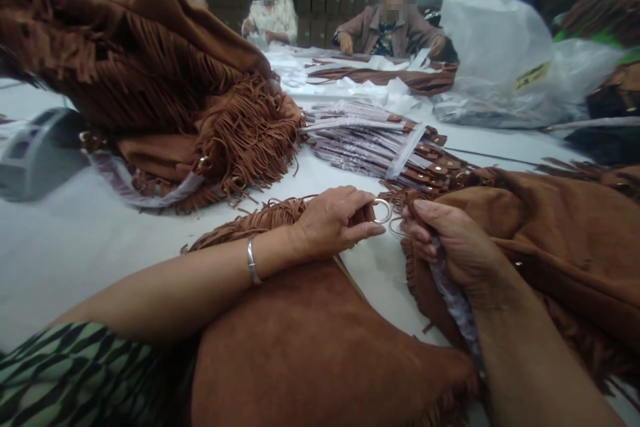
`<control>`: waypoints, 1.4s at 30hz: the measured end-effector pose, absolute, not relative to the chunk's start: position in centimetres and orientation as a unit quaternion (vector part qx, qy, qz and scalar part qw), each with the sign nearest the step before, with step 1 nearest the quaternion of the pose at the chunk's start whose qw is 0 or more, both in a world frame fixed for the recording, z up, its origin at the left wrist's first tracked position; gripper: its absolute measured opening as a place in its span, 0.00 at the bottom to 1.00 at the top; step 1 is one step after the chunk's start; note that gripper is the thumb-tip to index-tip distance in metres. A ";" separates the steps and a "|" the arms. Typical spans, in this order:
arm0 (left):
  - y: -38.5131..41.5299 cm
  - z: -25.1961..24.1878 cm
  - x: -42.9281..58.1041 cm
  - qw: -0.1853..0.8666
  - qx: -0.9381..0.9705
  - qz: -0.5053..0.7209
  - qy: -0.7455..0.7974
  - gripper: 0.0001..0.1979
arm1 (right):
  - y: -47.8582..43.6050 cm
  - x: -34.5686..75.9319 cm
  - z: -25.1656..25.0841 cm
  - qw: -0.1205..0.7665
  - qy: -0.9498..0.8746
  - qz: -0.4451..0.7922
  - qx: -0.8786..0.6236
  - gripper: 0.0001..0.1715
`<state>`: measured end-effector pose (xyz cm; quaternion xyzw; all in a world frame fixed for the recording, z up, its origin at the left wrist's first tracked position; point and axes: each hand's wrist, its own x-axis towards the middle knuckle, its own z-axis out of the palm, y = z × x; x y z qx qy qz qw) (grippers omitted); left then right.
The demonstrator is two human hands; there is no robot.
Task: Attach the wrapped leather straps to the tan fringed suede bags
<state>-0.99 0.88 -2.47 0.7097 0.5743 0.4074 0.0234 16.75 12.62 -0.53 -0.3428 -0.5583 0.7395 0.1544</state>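
Observation:
My left hand (333, 220) is closed in a pinch on a gold-coloured metal ring (384, 211), which stands out past the fingertips. Facing it, my right hand (453, 240) grips the brown end of a bag strap (450, 287). The strap's plastic-wrapped length hangs down along my right forearm. A small gap lies between the ring and the strap end, where a thin loop shows. Under my left forearm is a brown suede bag (300, 340) with fringe. Whether the ring is joined to this bag is hidden by my fingers.
Fringed brown bags (200, 100) are piled at the left, with another bag (565, 233) at the right. Wrapped straps (370, 143) lie bundled ahead on the white table (125, 260). A grey tape dispenser (45, 153) and a clear plastic bag (500, 60) stand nearby. Several people work beyond.

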 end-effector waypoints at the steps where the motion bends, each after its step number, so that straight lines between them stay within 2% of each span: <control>1: 0.9 -2.7 -1.1 0.005 0.706 0.413 0.575 0.18 | 12.6 16.7 -0.5 0.154 -0.561 0.737 -0.344 0.18; 10: 1.1 -2.9 -1.5 -0.047 0.714 0.378 0.588 0.20 | 12.2 17.4 1.0 0.093 -0.616 0.689 -0.370 0.18; 18: 1.2 -3.2 -1.3 -0.113 0.724 0.330 0.595 0.24 | 12.0 17.2 1.3 0.085 -0.638 0.670 -0.372 0.19; 30: 1.6 -3.6 -1.7 -0.065 0.727 0.340 0.593 0.24 | 12.2 16.9 0.1 0.103 -0.614 0.679 -0.389 0.19; 42: 1.7 -4.1 -1.6 -0.074 0.755 0.311 0.572 0.27 | 10.7 15.6 0.7 0.101 -0.591 0.699 -0.390 0.18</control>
